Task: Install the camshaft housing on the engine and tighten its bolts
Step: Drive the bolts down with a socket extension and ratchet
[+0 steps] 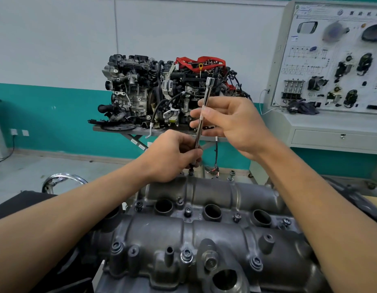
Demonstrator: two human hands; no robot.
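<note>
Starting a far-edge bolt, head view: the camshaft housing lies seated below both forearms. The left hand pinches the foot of the extension bar and the right hand pinches its shaft. The next move is probably to spin the bar, which calls for holding it square to the bolt.

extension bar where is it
Head view centre: extension bar held over far edge of camshaft housing, right hand at its middle, left hand gripping its lower end.
</note>
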